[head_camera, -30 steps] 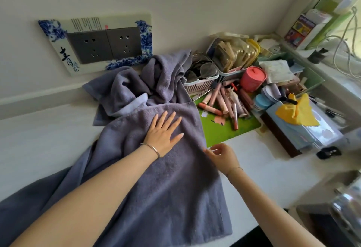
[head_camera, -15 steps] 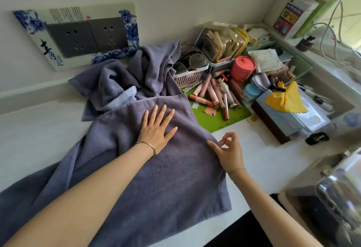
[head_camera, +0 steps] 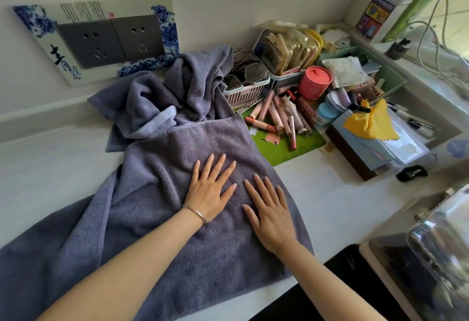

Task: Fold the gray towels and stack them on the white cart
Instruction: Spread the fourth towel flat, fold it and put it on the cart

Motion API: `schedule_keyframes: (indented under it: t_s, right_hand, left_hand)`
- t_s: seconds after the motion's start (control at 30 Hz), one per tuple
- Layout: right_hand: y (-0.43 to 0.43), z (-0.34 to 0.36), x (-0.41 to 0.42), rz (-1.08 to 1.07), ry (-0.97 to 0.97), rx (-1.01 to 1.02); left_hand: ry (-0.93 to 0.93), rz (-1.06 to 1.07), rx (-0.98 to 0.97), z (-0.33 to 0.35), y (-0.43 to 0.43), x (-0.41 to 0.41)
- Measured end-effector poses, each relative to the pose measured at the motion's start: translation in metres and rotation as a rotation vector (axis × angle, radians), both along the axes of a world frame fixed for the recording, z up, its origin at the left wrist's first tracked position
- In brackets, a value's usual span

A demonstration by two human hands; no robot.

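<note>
Head view, left hand (head_camera: 209, 193) and right hand (head_camera: 271, 215) pressed flat on gray towel (head_camera: 157, 219), long axis running lower-left to upper-right

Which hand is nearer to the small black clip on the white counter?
Right. The right hand lies flat on the gray towel, with the black clip off to its right; the left hand presses the towel farther left.

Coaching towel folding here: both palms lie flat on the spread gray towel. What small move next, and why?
Probably slide the hands apart to smooth it. The left hand and right hand press flat side by side on the gray towel, gripping nothing, and its left part lies bunched, so it looks unready to fold.
</note>
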State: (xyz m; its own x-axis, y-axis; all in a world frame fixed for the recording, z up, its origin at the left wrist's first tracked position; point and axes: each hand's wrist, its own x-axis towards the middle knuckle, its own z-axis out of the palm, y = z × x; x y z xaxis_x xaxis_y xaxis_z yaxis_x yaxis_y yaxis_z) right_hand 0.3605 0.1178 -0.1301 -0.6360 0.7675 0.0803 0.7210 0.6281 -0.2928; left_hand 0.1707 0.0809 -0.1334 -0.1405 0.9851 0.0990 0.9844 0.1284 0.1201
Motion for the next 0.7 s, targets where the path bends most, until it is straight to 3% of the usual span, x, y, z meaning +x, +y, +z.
schedule_keyframes:
  t_s: [0.3,0.7]
  right_hand:
    - [-0.002,0.016,0.001,0.011,-0.107,-0.108]
    - [-0.108,0.055,-0.120,0.259,0.070,-0.183]
  left_hand:
    - [-0.061,-0.012,-0.060,0.015,-0.023,-0.010]
    - [0.046,0.162,-0.109,0.053,-0.232,-0.103]
